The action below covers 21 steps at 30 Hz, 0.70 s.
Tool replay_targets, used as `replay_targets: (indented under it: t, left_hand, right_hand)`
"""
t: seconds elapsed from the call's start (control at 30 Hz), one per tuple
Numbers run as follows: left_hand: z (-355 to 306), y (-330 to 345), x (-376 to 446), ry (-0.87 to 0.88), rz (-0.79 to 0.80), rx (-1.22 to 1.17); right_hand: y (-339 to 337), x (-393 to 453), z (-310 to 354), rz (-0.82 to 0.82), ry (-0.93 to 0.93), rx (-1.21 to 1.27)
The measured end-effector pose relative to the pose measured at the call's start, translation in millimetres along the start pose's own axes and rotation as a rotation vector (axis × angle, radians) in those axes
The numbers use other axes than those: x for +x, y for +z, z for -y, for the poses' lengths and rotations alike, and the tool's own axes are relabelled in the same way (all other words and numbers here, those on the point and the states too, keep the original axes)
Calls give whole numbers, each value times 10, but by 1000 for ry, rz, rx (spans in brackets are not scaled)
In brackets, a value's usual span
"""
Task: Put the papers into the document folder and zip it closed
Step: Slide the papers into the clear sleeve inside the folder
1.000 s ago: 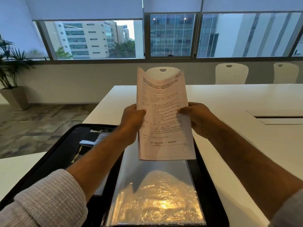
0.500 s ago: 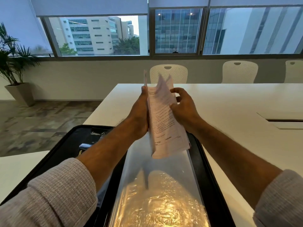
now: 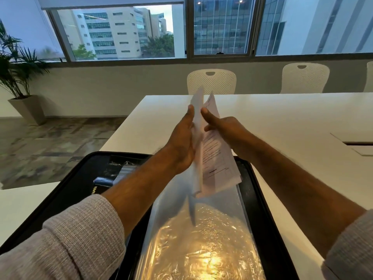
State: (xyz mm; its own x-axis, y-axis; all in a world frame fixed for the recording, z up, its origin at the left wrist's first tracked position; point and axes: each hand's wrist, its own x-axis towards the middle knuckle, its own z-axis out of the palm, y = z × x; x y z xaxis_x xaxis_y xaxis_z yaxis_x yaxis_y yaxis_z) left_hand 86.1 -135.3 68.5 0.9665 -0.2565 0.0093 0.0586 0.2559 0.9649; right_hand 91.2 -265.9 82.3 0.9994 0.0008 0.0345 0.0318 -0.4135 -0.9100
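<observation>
A few printed papers [image 3: 214, 158] are held upright and edge-on above the open document folder [image 3: 76, 178]. My left hand [image 3: 181, 146] presses flat against their left face. My right hand [image 3: 224, 128] holds them from the right, its thumb on the sheets near the top. The black folder lies open on the white table in front of me. Shiny clear plastic sleeves [image 3: 201, 239] cover its right half. The papers' lower edge hangs just above those sleeves. The folder's left half shows dark pockets, partly hidden by my left forearm.
The white table [image 3: 282, 122] stretches ahead and to the right, with a cable slot [image 3: 357, 144] at the right. White chairs [image 3: 211, 80] stand behind its far edge under the windows. A potted plant [image 3: 18, 77] stands on the floor at the left.
The papers went from facing me, held at both sides, to edge-on between my hands. Both hands have closed in toward each other, pressing the sheets together.
</observation>
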Motion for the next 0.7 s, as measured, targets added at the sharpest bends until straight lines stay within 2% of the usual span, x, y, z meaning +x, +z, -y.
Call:
replay_targets:
  t: [0.13, 0.23, 0.3, 0.37, 0.43, 0.53, 0.6, 0.7]
  left_hand:
    - [56, -29, 20, -51, 75, 61]
    - [65, -162, 57, -93, 111, 79]
    - [92, -271, 88, -72, 69, 126]
    - [158, -413, 108, -24, 3, 392]
    - [269, -600, 118, 40, -47, 848]
    - [458, -836, 106, 41, 26, 1382]
    - [530, -880, 83, 1, 90, 1568]
    - [548, -884, 91, 13, 71, 1628]
  right_hand:
    - [46, 61, -136, -122, -64, -67]
    - [-17, 117, -237, -171, 23, 19]
    - [-97, 141, -260, -193, 91, 110]
    - [-187, 171, -269, -229, 105, 176]
    - [-268, 193, -264, -258, 102, 191]
    - [-351, 215, -235, -271, 100, 177]
    - [-375, 223, -209, -282, 96, 179]
    - [-396, 243, -175, -329, 109, 205]
